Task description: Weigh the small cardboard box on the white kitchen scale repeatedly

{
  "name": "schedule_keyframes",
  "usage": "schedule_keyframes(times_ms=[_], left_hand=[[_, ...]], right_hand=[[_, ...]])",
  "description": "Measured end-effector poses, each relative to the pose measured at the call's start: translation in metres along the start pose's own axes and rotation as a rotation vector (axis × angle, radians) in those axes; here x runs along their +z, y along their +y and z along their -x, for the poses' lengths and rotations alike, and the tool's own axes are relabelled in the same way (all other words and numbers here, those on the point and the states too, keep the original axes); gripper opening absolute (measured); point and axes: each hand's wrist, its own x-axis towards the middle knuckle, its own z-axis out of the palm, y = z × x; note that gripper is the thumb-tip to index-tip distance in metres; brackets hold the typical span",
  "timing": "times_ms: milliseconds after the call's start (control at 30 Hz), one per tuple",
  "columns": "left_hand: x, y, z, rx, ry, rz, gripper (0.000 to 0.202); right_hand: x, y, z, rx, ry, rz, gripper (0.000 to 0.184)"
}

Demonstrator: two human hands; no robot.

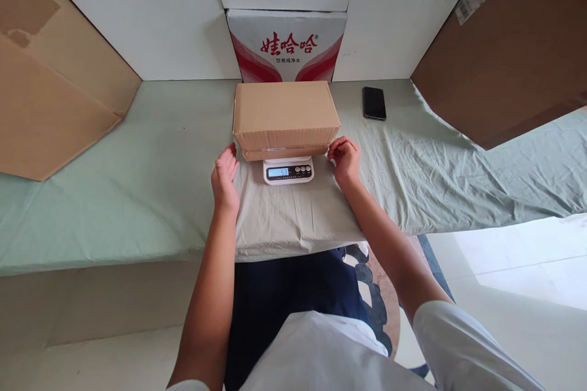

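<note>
A closed brown cardboard box (287, 107) rests on a small white kitchen scale (288, 180), covering its weighing plate. The scale's lit display seems to read 53, though a decimal point cannot be made out. Beside the box's lower left corner is my left hand (225, 178), open, with its fingers stretched out and the palm turned inward. My right hand (346, 162) is at the lower right corner, its fingers curled in and nothing visible in them. Whether either hand touches the box is hard to tell.
A black phone (374, 103) lies on the pale green cloth (183, 195) to the right. Behind the box stands a white and red carton (288, 46) against white panels (156, 30). Large cardboard pieces flank the table at left (59, 91) and right (504, 61).
</note>
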Motion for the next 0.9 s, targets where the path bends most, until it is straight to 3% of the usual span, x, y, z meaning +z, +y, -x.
schedule_keyframes(times_ms=[300,500,900], left_hand=[[0.0018,0.0003,-0.0004,0.001,-0.004,0.002,0.113],[0.0010,0.0011,0.0010,0.011,-0.018,-0.010,0.110],[0.0022,0.0001,0.0013,0.004,-0.016,0.022,0.109]], right_hand=[[-0.0004,0.0018,-0.0032,0.060,-0.015,-0.033,0.045],[0.0019,-0.0027,-0.0041,0.123,0.035,-0.077,0.040],[-0.0005,0.0005,-0.0072,0.111,0.012,-0.066,0.038]])
